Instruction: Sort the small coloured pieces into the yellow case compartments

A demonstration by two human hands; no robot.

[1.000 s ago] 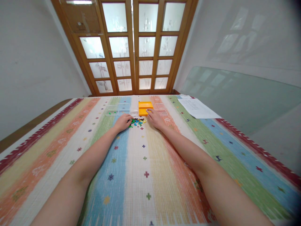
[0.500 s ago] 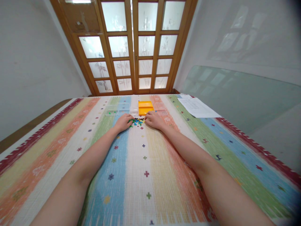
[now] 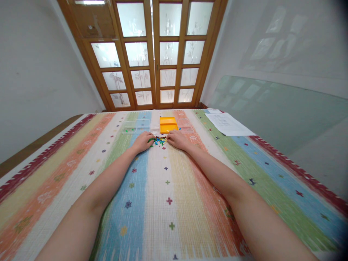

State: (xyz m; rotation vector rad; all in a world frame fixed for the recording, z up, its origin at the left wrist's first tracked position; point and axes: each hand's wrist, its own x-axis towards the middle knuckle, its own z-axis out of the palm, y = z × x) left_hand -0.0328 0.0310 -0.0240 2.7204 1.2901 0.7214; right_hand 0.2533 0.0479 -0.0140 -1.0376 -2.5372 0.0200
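Observation:
A loose pile of small colourful pieces (image 3: 160, 141), in blue, green, yellow and dark tones, lies on the striped tablecloth between my hands. My left hand (image 3: 143, 141) rests at the pile's left side, fingers bent and closed, with green bits right by the fingertips. On the right edge of the pile is my right hand (image 3: 176, 139), its fingers curled in and pressed together near yellow and dark bits. The pieces are too small to tell their kind, and what either hand holds is hidden. Just behind the right hand stands a yellow tray (image 3: 169, 125) with a divider.
A clear plastic box (image 3: 136, 125) with a few green bits is left of the yellow tray. Another clear container (image 3: 186, 125) stands to its right, a blue bit near it. White paper sheets (image 3: 230, 124) lie at the back right of the tablecloth (image 3: 160, 217).
My right hand has shifted very slightly, its fingers a touch further left. The left hand, the pile and the containers look the same.

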